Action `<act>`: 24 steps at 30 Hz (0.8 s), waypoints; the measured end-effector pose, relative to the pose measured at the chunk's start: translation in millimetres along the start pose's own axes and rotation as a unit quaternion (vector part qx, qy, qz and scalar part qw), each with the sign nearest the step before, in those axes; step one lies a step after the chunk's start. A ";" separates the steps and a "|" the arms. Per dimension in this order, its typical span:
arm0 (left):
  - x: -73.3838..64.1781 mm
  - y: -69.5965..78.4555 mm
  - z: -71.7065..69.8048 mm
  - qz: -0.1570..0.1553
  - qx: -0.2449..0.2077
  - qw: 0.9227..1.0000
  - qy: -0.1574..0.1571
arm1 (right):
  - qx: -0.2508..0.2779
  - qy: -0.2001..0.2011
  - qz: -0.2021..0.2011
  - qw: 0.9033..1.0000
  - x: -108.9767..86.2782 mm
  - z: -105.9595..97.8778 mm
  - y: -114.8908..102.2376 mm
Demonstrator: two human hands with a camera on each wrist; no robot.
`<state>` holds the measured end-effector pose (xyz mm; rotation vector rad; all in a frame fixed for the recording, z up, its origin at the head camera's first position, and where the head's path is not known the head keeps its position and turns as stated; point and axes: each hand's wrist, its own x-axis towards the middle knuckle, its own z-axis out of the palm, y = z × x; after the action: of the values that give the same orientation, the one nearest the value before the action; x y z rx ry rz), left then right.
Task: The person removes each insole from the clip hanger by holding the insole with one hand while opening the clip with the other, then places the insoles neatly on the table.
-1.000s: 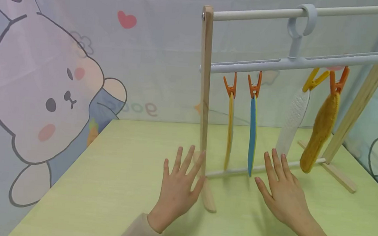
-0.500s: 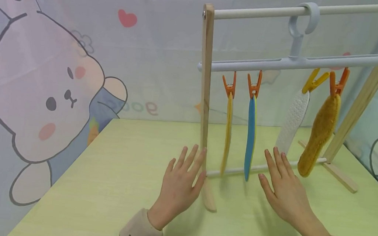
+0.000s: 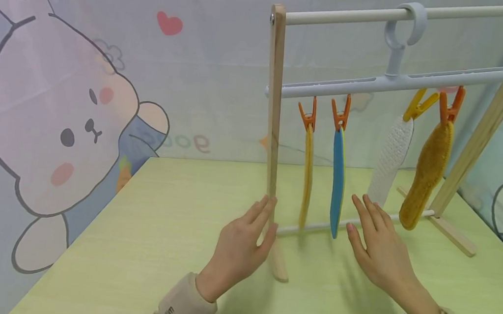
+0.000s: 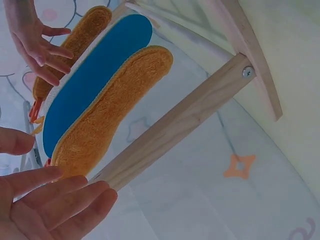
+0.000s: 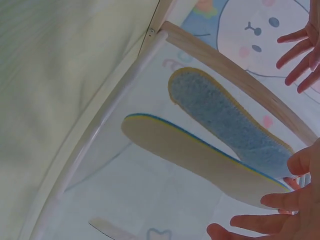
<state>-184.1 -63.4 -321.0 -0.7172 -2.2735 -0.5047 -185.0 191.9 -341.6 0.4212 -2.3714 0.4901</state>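
Observation:
Four-legged shapes aside, several insoles hang by clothespins from a white hanger: a thin yellow-edged insole, a blue insole, a white insole and a fuzzy brown insole. My left hand is held up in front of the rack's left post, fingers extended and close together, holding nothing. Below the white and brown insoles, nearer to me, is my right hand, its fingers also extended and holding nothing. In the left wrist view, the blue insole shows its flat face beside an orange fuzzy insole.
The hanger hooks over the top rail of a wooden rack, whose left post has a foot on the pale green table. A low white bar joins the posts. Behind hangs a rabbit-print cloth.
My left hand has turned, and its spread fingers have come together. The hanger and insoles sway slightly. My right hand stays nearly in place.

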 end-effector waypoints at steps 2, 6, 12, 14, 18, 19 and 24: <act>1.1 1.4 -0.6 -0.006 -0.025 1.000 -0.007 | 0.008 0.007 -0.001 1.000 0.9 -0.7 0.7; 3.4 4.3 -3.0 -0.023 -0.061 0.997 -0.034 | 0.023 0.025 -0.004 0.999 3.1 -2.6 2.3; 7.9 6.0 -6.6 -0.033 -0.100 0.994 -0.041 | 0.030 0.046 -0.009 0.998 6.8 -6.9 1.9; 9.8 5.9 -7.0 -0.035 -0.115 0.992 -0.037 | 0.034 0.049 -0.008 0.998 8.5 -9.0 0.7; 12.9 6.1 -5.0 -0.030 -0.136 0.990 -0.026 | 0.047 0.046 0.001 0.998 12.7 -13.3 -2.1; 13.6 6.3 -4.1 -0.027 -0.142 0.989 -0.023 | 0.050 0.046 0.002 0.998 13.8 -14.2 -2.8; 17.5 9.3 0.5 -0.025 -0.186 0.982 -0.022 | 0.056 0.065 -0.002 0.996 19.1 -18.5 -5.9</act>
<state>-189.2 -49.8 -307.5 -0.8597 -2.2657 -0.9621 -186.2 191.8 -314.3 0.4310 -2.2251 0.6315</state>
